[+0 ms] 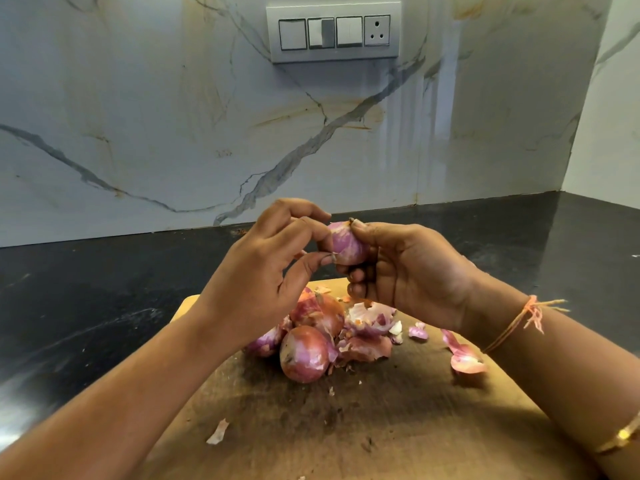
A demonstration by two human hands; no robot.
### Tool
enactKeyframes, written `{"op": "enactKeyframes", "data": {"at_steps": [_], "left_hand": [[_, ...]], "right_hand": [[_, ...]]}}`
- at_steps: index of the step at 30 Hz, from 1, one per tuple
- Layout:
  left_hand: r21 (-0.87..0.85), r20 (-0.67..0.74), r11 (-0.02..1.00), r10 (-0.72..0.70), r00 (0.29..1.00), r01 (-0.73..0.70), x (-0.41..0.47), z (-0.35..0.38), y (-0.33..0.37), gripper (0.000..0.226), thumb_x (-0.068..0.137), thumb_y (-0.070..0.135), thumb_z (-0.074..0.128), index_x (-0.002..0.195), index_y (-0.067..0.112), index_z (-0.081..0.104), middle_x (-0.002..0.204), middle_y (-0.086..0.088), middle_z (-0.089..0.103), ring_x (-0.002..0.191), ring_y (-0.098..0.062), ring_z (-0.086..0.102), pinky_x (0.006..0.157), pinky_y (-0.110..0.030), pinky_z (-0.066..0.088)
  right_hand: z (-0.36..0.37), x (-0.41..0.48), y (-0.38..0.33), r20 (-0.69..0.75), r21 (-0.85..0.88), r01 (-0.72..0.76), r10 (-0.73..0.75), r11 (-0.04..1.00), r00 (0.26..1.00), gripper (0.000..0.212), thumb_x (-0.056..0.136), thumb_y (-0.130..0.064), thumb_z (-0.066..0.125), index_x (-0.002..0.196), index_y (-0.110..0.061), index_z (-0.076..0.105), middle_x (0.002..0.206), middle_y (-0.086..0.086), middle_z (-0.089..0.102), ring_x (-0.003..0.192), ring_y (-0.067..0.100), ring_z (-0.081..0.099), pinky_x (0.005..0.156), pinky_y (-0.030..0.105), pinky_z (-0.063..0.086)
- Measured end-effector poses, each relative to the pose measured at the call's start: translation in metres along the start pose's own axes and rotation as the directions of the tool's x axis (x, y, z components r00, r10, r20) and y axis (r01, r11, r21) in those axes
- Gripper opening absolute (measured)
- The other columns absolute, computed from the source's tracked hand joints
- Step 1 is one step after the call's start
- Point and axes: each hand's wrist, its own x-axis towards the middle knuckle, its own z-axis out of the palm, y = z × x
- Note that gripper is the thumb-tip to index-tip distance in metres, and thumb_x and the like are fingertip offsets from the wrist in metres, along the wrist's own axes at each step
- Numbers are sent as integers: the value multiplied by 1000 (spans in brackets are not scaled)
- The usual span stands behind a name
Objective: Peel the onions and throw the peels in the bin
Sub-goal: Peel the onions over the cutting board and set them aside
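My right hand (408, 271) grips a small purple onion (346, 244) above the wooden cutting board (363, 427). My left hand (273, 268) pinches a bit of skin at the onion's left side between thumb and fingertips. On the board below lie unpeeled onions (304, 353) in a small heap, with loose peels (369, 327) beside them. One larger peel (464, 358) lies to the right, a small scrap (218, 432) at the front left. No bin is in view.
The board lies on a black stone counter (86, 306) that runs to a marble wall. A switch panel with a socket (334, 32) is mounted high on the wall. The counter turns a corner at the far right (588, 237).
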Motion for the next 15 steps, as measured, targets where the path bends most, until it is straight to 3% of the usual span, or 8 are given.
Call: {"op": "enactKeyframes", "data": {"at_steps": [15], "left_hand": [[-63,-14,998,22,1000,-23,3,-5,1,16,90,17,53,92,4,61,103,0,58,95,-11,59,77,-32,54]], "right_hand": [[-4,0,-3,5,26,-65,65,998,998,31,97,-28,45,107,-3,61,74,9,56,57,12,46,58,25,42]]}}
